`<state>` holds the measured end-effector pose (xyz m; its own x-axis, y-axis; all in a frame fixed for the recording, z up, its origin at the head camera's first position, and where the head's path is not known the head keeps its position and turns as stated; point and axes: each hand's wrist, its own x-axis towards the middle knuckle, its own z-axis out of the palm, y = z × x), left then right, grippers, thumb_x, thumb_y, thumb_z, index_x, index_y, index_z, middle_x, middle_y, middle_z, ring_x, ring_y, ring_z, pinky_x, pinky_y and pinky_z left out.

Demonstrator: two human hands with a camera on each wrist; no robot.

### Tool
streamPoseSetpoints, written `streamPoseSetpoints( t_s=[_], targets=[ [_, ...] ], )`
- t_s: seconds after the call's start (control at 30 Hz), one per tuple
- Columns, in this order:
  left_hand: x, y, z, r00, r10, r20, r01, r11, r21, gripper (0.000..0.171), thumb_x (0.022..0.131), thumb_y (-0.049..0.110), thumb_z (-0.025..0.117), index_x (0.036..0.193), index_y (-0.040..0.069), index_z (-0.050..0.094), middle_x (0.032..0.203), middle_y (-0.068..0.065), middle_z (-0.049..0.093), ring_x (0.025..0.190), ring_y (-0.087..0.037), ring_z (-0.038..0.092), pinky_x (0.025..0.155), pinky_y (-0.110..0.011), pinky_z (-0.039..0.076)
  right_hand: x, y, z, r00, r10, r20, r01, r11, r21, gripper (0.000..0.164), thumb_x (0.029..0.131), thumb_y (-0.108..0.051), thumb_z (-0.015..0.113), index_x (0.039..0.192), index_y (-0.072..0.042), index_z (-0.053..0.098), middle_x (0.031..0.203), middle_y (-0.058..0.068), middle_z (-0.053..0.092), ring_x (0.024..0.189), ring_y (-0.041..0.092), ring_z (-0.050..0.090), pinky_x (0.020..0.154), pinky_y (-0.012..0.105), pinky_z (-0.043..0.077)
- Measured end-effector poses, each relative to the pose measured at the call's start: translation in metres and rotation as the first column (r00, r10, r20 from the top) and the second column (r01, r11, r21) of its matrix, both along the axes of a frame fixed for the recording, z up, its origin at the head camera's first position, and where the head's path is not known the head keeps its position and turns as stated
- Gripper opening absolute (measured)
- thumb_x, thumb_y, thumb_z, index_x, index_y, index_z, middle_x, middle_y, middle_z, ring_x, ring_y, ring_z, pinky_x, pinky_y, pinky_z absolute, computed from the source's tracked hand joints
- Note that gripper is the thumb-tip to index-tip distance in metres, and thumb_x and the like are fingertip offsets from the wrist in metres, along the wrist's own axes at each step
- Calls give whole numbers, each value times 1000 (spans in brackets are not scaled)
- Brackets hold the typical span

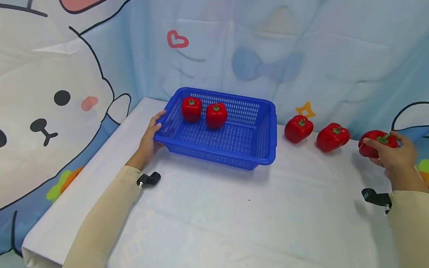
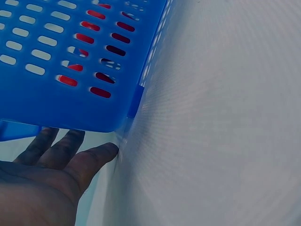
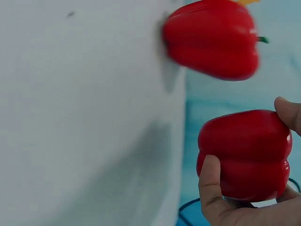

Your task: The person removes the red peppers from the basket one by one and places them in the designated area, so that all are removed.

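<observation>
My right hand [image 1: 399,157] grips a red bell pepper [image 1: 370,143] with a green stem at the far right. In the right wrist view, a thumb and fingers lie around that pepper [image 3: 247,155], which appears raised off the table. Two more red bell peppers, a middle one [image 1: 332,137] and a left one [image 1: 298,128], sit on the table to its left. At the left end of a blue plastic basket [image 1: 213,148], my left hand [image 1: 148,139] touches the rim with fairly straight fingers. Inside the basket's left half stand two peppers, one [image 1: 191,109] beside the other [image 1: 216,116].
A white cloth covers the table [image 1: 252,228]. Behind it hangs a light-blue printed curtain [image 1: 219,68], close to the basket and the row of peppers; a cartoon-printed part [image 1: 34,96] runs along the left side.
</observation>
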<state>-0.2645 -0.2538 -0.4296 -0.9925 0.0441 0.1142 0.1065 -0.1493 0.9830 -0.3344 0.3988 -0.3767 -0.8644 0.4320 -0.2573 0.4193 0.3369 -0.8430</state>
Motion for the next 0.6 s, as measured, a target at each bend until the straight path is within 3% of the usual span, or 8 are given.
streamPoseSetpoints(
  t_s=[0.1, 0.2, 0.43, 0.6],
  targets=[
    [-1, 0, -2, 1000, -1, 1, 1, 1000, 1, 50, 102, 32, 25, 152, 37, 24, 162, -4, 20, 137, -36, 35, 94, -39, 41, -6, 3, -11, 999, -4, 34, 4, 1000, -15, 119, 65, -71, 69, 156, -41, -1, 167, 10, -4, 153, 38, 3, 93, 37, 53],
    [-2, 1, -4, 1000, -2, 6, 2, 1000, 7, 50, 102, 33, 26, 152, 38, 25, 162, -4, 20, 138, -36, 35, 95, -40, 40, -10, 6, -21, 997, -16, 70, 18, 999, -34, 118, 67, -70, 69, 156, -41, -4, 167, 9, -6, 153, 37, 1, 105, 43, 44],
    [-4, 3, -4, 1000, 3, 12, -3, 1000, -7, 50, 102, 34, 27, 152, 39, 25, 162, -4, 21, 139, -36, 35, 100, -45, 37, -12, 10, -30, 995, -9, 97, 16, 997, -79, 126, 62, -73, 71, 155, -41, -7, 167, 8, -8, 153, 36, -2, 110, 51, 37],
    [-4, 3, -2, 1000, 10, 11, -10, 1000, -12, 50, 102, 33, 27, 152, 38, 25, 162, -3, 20, 140, -36, 33, 103, -49, 35, -13, 8, -27, 994, 61, 93, -60, 998, -13, 128, 65, -73, 68, 157, -30, -11, 165, 17, -9, 152, 43, 0, 107, 55, 39]
  ],
)
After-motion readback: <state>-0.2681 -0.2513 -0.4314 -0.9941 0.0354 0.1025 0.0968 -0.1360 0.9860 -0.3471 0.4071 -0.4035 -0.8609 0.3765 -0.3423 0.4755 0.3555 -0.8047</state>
